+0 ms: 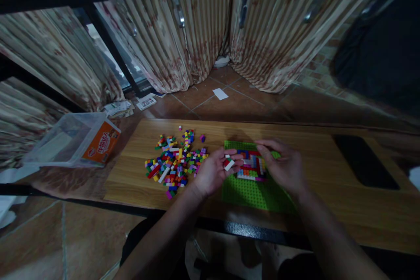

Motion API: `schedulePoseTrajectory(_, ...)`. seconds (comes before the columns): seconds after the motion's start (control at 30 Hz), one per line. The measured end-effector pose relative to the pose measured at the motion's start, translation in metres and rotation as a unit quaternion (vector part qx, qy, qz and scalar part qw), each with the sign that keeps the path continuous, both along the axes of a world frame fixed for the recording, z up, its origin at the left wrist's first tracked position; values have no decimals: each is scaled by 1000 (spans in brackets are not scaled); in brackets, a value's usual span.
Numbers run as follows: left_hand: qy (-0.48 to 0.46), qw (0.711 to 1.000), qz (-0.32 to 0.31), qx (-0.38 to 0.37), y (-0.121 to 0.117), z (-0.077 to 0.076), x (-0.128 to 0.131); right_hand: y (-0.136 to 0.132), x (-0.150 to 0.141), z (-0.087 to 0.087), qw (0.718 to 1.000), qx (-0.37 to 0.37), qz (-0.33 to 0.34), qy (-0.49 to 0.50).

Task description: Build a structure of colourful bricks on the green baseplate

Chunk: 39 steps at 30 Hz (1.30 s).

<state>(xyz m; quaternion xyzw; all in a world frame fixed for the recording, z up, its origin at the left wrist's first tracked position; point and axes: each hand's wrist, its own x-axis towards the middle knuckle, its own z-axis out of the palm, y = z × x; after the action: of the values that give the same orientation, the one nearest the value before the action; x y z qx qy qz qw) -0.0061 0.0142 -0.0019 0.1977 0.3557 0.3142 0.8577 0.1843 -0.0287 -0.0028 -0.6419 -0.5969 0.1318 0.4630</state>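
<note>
My left hand is turned palm up, with a few small toy bricks, white and red, resting in its cupped palm. It hovers by the left edge of a green studded baseplate. Several rows of coloured bricks are fixed on the plate in a block. Over the plate's right side, my right hand has its thumb and fingers drawn together near the block's upper right. Whatever is between those fingertips is too small to make out.
A pile of loose bricks spreads over the left of the wooden table. A dark phone-shaped slab lies at the right. Beyond the left end stands a clear plastic bin with an orange label. Curtains hang behind.
</note>
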Motion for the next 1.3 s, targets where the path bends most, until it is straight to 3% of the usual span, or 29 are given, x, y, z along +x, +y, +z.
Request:
schedulePoseTrajectory(0.23, -38, 999, -15, 2, -1, 2, 0, -11, -34, 1, 993, 16, 108, -54)
schedulePoseTrajectory(0.57, -32, 999, -19, 9, -2, 5, -1, -11, -47, -2, 974, -9, 120, -193)
schedulePoseTrajectory(0.73, -40, 999, -21, 9, -2, 5, -2, -11, -49, -4, 972, -14, 139, -187)
schedulePoseTrajectory(0.87, -8, 1000, 7, 2, -2, 3, -4, -12, -50, -4, 986, 1, 136, -99)
schedulePoseTrajectory(1.0, 8, 999, 2, 45, -5, 4, -5, -11, -51, -3, 994, -21, 61, 89)
schedulePoseTrajectory(1.1, 19, 993, -16, 114, -9, 4, -4, -9, -50, -2, 971, -55, 13, 232)
schedulePoseTrajectory(1.3, 112, 953, -10, 281, -13, -3, 0, -10, -47, 1, 911, -144, 47, 384)
